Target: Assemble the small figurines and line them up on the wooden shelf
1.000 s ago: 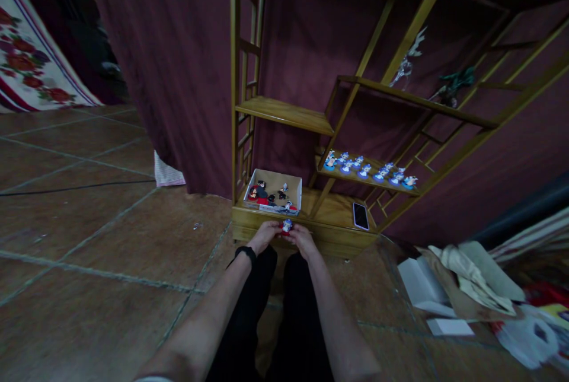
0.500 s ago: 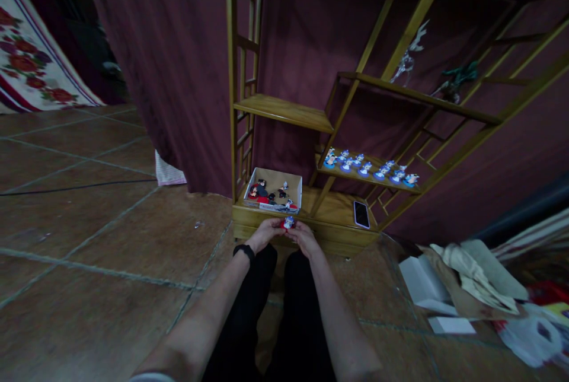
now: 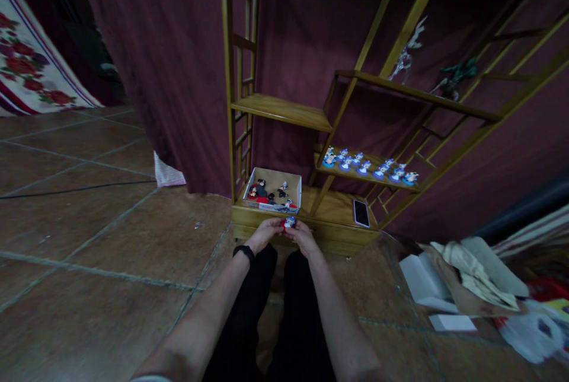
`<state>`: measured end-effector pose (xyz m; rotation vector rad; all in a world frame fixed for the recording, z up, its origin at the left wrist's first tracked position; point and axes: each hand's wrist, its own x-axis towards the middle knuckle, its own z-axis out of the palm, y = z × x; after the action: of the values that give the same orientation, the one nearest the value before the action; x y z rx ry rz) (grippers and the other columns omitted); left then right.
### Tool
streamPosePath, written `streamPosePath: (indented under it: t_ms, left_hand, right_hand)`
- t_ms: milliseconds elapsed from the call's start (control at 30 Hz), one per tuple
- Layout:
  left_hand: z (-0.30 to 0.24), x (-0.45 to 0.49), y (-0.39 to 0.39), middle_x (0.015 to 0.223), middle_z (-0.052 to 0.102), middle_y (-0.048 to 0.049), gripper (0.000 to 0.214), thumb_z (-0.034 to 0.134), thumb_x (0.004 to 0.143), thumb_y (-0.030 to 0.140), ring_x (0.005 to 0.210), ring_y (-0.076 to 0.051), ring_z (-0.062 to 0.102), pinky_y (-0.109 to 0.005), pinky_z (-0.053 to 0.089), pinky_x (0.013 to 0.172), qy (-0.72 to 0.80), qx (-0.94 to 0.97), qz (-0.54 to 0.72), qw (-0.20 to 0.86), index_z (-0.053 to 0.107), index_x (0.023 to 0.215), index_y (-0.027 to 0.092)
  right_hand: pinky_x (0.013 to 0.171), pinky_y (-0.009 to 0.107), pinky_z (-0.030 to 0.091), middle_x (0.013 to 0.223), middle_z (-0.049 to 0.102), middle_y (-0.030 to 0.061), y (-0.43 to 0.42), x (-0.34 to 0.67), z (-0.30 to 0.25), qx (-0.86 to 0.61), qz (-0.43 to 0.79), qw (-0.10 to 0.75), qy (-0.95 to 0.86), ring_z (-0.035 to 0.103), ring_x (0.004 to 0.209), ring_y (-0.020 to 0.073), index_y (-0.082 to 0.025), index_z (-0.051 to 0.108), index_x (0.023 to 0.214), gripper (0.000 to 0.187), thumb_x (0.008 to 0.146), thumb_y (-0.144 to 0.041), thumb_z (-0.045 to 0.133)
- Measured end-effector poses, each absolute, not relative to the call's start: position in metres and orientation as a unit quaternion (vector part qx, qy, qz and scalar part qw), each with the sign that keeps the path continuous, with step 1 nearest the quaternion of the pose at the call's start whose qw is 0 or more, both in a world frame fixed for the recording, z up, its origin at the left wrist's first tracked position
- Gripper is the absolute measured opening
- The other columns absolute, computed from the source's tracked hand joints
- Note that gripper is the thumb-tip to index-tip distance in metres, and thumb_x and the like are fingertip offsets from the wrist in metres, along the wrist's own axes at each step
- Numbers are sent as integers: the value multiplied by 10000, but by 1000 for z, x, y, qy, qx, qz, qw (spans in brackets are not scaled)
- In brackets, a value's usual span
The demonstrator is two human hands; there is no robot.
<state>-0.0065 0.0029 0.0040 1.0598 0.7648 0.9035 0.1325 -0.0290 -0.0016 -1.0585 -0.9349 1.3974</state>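
Observation:
Between my two hands is a small figurine [image 3: 290, 222] with a blue and white top and a red base. My left hand [image 3: 265, 234] grips it from the left, and my right hand [image 3: 306, 238] closes on its right side. Just beyond my hands, an open cardboard box [image 3: 293, 183] rests on the low wooden cabinet, with several red, black and white figurines [image 3: 261, 192] lying in it. To the right, several blue and white figurines [image 3: 363, 168] stand in rows on a shelf of the wooden rack.
A phone [image 3: 361, 213] lies on the cabinet top [image 3: 335, 207] at right. Slanted rack posts [image 3: 338, 121] and a bare-topped shelf [image 3: 282, 110] rise above the box. White boxes [image 3: 424, 287], cloth and plastic bags [image 3: 531, 334] lie on the floor at right. A dark cable [image 3: 80, 188] crosses the tiles at left.
The figurine has tilted slightly to the right between my hands. Both hands stay in nearly the same place, and the view has shifted a little.

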Motion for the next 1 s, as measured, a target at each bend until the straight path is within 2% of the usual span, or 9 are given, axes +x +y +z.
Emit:
streamPosePath:
  t_ms: [100, 200, 467, 600, 800, 1000]
  left_hand:
    - [7, -5, 0, 849, 681, -72, 400, 649, 575, 106, 627, -105, 543, -224, 371, 600, 346, 482, 411, 692, 661, 975, 118]
    - [8, -5, -2, 811, 682, -70, 417, 674, 577, 134, 622, -111, 547, -233, 375, 609, 342, 489, 411, 689, 657, 993, 114]
    - [8, -6, -1, 839, 688, -73, 405, 677, 545, 104, 661, -126, 554, -238, 390, 618, 357, 491, 420, 675, 675, 950, 117]
    - [8, -6, -1, 792, 691, -63, 355, 640, 568, 103, 622, -118, 541, -228, 381, 578, 363, 494, 420, 669, 687, 920, 120]
    - [8, -6, 0, 762, 683, -72, 270, 592, 631, 152, 566, -99, 525, -221, 386, 549, 380, 473, 425, 672, 692, 877, 104]
    - [8, -6, 0, 863, 675, -69, 388, 686, 580, 204, 654, -118, 565, -198, 381, 528, 371, 501, 398, 673, 657, 961, 138]
  right_hand:
    - [615, 256, 457, 752, 655, -2, -27, 132, -3, -478, 563, 544, -398, 576, 599, 114, -178, 591, 967, 434, 544, -212, 686]
    - [597, 245, 450, 738, 647, -16, -26, 133, -2, -474, 569, 549, -386, 563, 580, 106, -190, 586, 1000, 498, 513, -183, 689]
    - [710, 304, 472, 842, 665, 5, -29, 136, 2, -442, 619, 532, -372, 608, 704, 152, -202, 599, 1026, 550, 488, -117, 672]
    - [758, 321, 476, 952, 654, 18, -28, 136, -1, -422, 634, 540, -358, 612, 804, 170, -201, 607, 1017, 527, 503, -90, 629]
    - [751, 343, 489, 916, 666, 35, -26, 137, -6, -428, 628, 553, -343, 621, 780, 175, -181, 625, 966, 442, 537, -82, 589]
    - [805, 364, 480, 924, 669, 37, -28, 137, -2, -425, 622, 557, -348, 609, 862, 189, -186, 638, 910, 353, 562, -128, 635]
